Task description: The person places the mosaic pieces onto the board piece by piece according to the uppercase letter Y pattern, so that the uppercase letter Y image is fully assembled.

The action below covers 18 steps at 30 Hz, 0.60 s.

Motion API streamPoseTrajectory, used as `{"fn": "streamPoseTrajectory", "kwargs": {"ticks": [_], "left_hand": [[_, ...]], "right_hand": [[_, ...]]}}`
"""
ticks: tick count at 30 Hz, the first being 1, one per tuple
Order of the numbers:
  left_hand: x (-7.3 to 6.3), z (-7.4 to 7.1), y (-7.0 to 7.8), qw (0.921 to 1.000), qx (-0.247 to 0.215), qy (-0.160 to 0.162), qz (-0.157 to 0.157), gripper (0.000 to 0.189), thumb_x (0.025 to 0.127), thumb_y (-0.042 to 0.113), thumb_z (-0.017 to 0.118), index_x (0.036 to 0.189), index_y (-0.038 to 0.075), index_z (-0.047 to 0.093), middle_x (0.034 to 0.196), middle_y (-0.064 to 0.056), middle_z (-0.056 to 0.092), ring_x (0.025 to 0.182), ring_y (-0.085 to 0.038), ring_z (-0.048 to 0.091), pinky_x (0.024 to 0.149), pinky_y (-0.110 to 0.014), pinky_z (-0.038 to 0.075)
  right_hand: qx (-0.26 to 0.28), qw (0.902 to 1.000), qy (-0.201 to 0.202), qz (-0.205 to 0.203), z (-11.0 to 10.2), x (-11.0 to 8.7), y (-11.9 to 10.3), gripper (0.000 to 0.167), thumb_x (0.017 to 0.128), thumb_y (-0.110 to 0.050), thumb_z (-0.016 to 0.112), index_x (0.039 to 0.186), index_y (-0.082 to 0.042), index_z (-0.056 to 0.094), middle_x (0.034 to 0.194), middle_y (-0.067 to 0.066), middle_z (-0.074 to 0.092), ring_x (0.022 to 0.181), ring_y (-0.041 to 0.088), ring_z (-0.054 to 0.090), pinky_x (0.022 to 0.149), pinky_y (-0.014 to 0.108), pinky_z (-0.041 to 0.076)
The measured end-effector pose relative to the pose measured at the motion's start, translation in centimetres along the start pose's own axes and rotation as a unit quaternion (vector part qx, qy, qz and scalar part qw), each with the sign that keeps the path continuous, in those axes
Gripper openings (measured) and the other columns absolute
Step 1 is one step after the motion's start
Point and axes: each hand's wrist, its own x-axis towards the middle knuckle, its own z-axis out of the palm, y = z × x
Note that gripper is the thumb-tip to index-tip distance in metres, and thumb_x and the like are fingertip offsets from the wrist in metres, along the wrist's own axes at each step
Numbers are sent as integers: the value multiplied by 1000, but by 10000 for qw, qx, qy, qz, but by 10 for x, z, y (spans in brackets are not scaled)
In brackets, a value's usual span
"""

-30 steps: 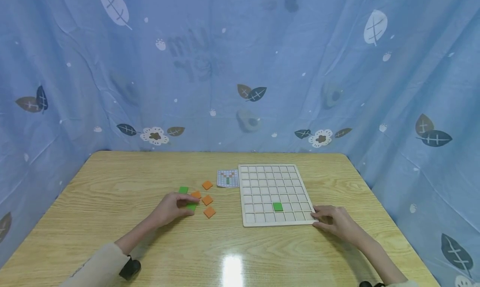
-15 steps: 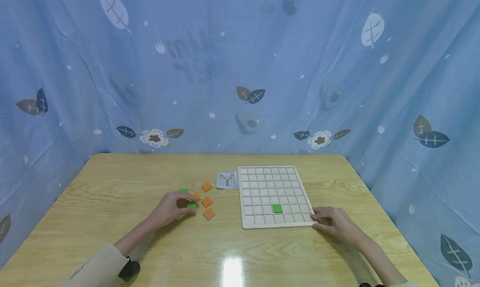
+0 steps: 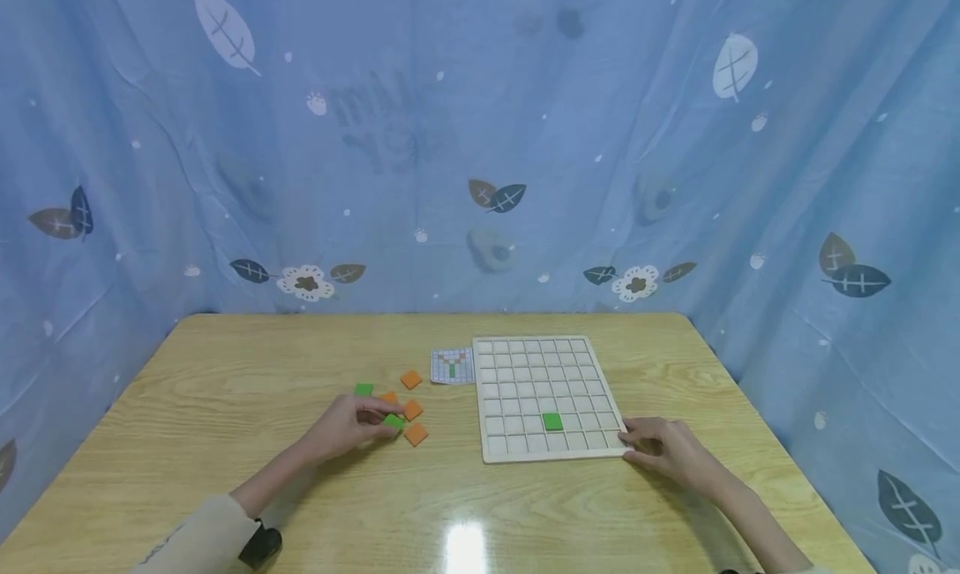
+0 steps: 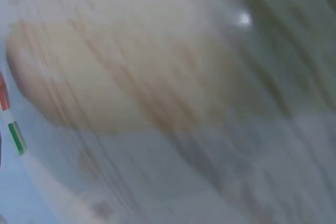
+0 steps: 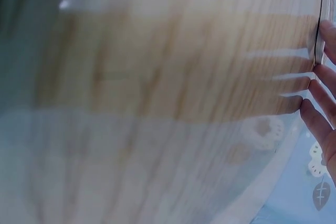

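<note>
My left hand [image 3: 345, 431] pinches a green square tile [image 3: 393, 423] between thumb and fingers, just over the table. Orange tiles lie close by: one [image 3: 412, 379] at the back, one [image 3: 412, 410] beside the fingertips, one [image 3: 416, 434] nearer the front, and one [image 3: 389, 398] partly hidden by the fingers. Behind the hand lies another green tile [image 3: 363, 389]. My right hand [image 3: 671, 451] grips the front right corner of a pale grid board [image 3: 525, 389]. A single green tile [image 3: 552, 421] sits in a cell of the board's second row from the front.
A small printed card [image 3: 452, 366] with an orange and green grid pattern lies against the board's left side. The wooden table [image 3: 360, 516] reaches back to a blue patterned curtain [image 3: 420, 141]. Both wrist views show mostly glossy tabletop.
My left hand has shifted slightly right with the green tile, bringing it up against the orange tiles. My right hand stays at the board's corner. The head view has tilted slightly upward.
</note>
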Motion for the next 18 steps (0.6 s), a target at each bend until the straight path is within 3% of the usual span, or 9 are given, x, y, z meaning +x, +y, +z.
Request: {"fn": "streamPoseTrajectory", "kwargs": {"ticks": [6,10,18], "left_hand": [[-1,-1,0,9970,-699,-35,-335,32,90,19,69,118,4,68,114,-14,63,94,-16,63,76,-25,53],[0,0,1,9939,-1039,-54,-356,36,93,21,65,123,2,64,124,-18,60,102,-16,63,80,-26,53],[3,0,5,9889,-1398,-21,-496,39,93,22,65,125,-1,62,125,-19,60,101,-14,64,81,-26,53]], "right_hand": [[-36,10000,64,-59,1,-1,0,23,75,-17,82,94,-5,77,106,16,70,95,35,67,77,43,56],[-22,10000,32,-28,2,-1,0,23,75,-16,82,95,-4,77,105,17,70,94,35,67,76,44,56],[38,10000,-32,15,1,0,1,23,76,-19,81,95,-6,77,106,18,69,96,35,66,77,43,56]]}}
